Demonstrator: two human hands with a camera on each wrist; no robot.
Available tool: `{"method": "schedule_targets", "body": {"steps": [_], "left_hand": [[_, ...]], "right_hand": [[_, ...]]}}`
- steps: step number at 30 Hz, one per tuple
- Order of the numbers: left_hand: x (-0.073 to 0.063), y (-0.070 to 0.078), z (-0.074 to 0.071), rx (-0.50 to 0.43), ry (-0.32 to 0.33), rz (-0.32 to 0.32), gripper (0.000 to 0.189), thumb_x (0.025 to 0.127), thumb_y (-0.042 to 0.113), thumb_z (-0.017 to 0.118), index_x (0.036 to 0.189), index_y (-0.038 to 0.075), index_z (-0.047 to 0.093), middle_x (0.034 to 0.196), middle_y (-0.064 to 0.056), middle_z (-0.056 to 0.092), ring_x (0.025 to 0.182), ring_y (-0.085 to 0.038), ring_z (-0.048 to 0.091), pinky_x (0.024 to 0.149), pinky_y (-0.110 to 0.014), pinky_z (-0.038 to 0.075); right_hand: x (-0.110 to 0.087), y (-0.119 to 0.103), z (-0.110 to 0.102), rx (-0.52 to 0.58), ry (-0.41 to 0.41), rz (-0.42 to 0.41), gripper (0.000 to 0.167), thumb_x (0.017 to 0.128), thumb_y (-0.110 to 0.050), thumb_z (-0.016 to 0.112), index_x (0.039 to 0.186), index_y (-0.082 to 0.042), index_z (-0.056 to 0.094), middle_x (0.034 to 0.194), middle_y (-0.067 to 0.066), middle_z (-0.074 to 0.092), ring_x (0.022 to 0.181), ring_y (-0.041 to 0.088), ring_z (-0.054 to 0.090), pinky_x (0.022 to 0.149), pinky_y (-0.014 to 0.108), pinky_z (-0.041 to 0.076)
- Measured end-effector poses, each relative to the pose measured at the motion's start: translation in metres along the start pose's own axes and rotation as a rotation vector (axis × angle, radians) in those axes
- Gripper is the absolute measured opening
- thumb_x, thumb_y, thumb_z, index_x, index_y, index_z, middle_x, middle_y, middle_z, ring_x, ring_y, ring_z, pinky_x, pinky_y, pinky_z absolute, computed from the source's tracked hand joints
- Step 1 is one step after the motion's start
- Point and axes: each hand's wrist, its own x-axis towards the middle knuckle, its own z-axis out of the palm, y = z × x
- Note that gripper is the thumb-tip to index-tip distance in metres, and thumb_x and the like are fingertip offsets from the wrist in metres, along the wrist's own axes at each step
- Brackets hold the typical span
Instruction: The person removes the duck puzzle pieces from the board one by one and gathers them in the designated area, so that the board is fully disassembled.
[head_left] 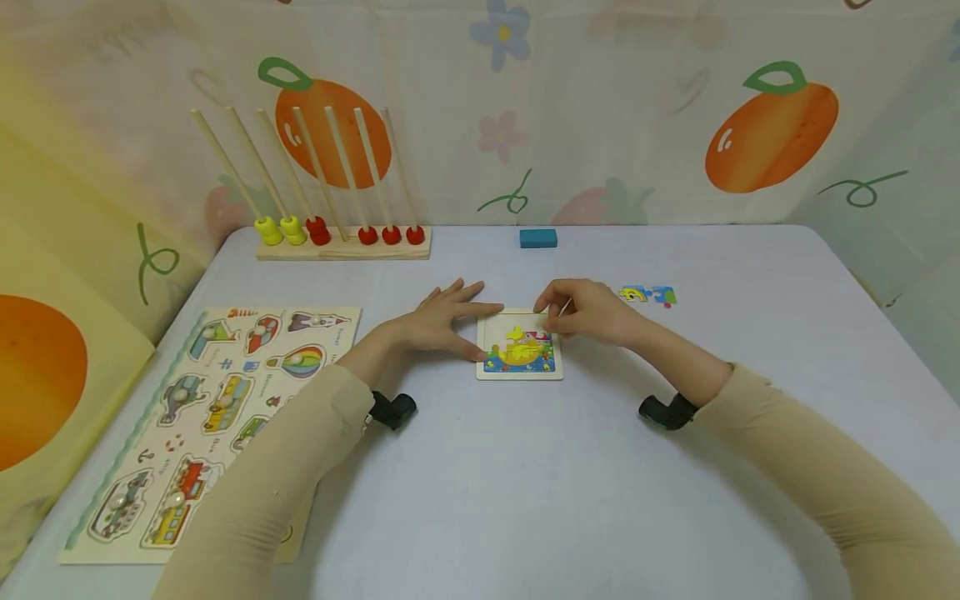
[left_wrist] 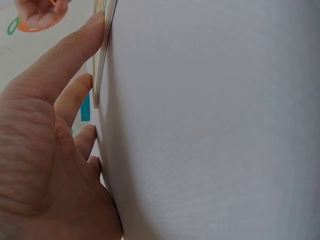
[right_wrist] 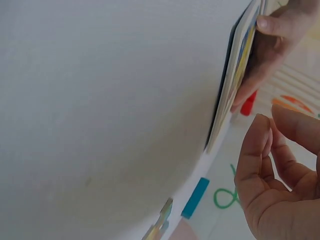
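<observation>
A small framed puzzle point(head_left: 520, 374) with a yellow duck on blue water lies on the table, several pieces set in its lower part and bare backing along its top. My left hand point(head_left: 448, 319) is spread at its left side, thumb on the lower left edge and index fingertip by the upper left corner. In the left wrist view the thumb point(left_wrist: 75, 52) presses against the frame's edge. Over the upper right corner is my right hand point(head_left: 588, 312), fingers curled and thumb close to the index fingertip point(right_wrist: 280, 112); whether a piece is pinched there I cannot tell.
Loose puzzle pieces point(head_left: 648, 295) lie beyond the right hand. A blue block point(head_left: 538, 239) sits at the table's back edge. Back left stands a wooden bead rack point(head_left: 341, 249) with tall rods. A large knobbed vehicle puzzle board point(head_left: 255, 392) lies partly under the left forearm.
</observation>
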Motion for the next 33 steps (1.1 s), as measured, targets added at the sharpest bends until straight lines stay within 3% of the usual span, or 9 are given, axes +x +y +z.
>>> {"method": "schedule_targets", "body": {"steps": [10, 16, 33], "left_hand": [[-0.001, 0.001, -0.001, 0.002, -0.002, 0.007, 0.079, 0.081, 0.047, 0.071, 0.151, 0.033, 0.039, 0.169, -0.004, 0.010, 0.157, -0.034, -0.006, 0.125, -0.060, -0.007], [-0.001, 0.000, -0.001, 0.001, -0.002, 0.012, 0.079, 0.081, 0.047, 0.072, 0.151, 0.033, 0.039, 0.170, -0.004, 0.009, 0.157, -0.035, -0.006, 0.125, -0.060, -0.007], [-0.001, 0.000, -0.001, -0.007, -0.004, 0.018, 0.079, 0.080, 0.047, 0.072, 0.151, 0.033, 0.040, 0.169, -0.005, 0.010, 0.157, -0.035, -0.006, 0.125, -0.060, -0.007]], "right_hand": [[0.007, -0.009, 0.013, -0.090, -0.088, -0.041, 0.027, 0.088, -0.014, 0.071, 0.113, -0.008, 0.064, 0.092, 0.006, 0.063, 0.082, 0.017, 0.060, 0.075, 0.023, 0.049], [0.009, -0.015, 0.018, -0.089, -0.122, -0.047, 0.032, 0.086, -0.010, 0.072, 0.116, -0.004, 0.061, 0.092, 0.007, 0.061, 0.079, 0.017, 0.058, 0.071, 0.022, 0.048], [0.010, -0.016, 0.025, -0.195, -0.112, -0.020, 0.037, 0.083, -0.009, 0.076, 0.116, -0.002, 0.060, 0.087, 0.005, 0.055, 0.080, 0.017, 0.052, 0.071, 0.022, 0.043]]}}
